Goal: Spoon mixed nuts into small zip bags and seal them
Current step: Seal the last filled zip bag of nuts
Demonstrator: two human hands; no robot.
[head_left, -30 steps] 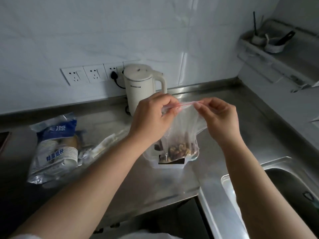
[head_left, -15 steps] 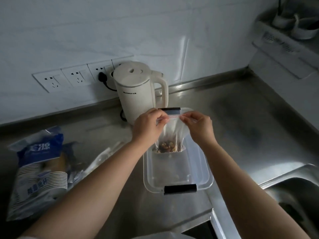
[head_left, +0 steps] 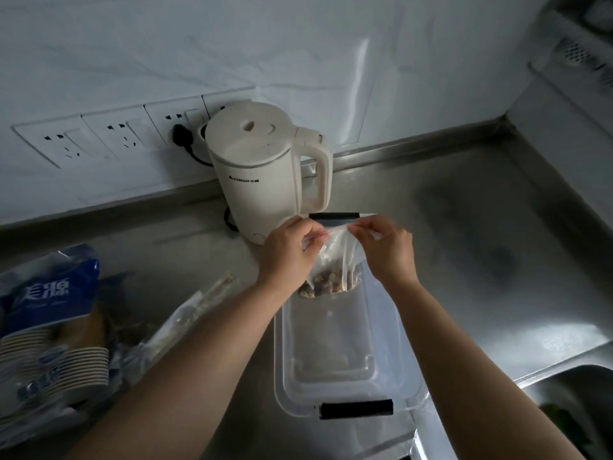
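Note:
A small clear zip bag with mixed nuts in its bottom hangs over the far end of a clear plastic container with black clip handles. My left hand pinches the left end of the bag's red zip strip. My right hand pinches the right end of the same strip, and the strip is stretched taut between them. No spoon is in view.
A cream electric kettle stands just behind the hands, plugged into wall sockets. A blue pack of paper cups and a clear bag lie at left. A sink opens at lower right.
The view has tilted down and drawn in. The bag and both hands have lowered toward the container's far end, still holding the zip strip.

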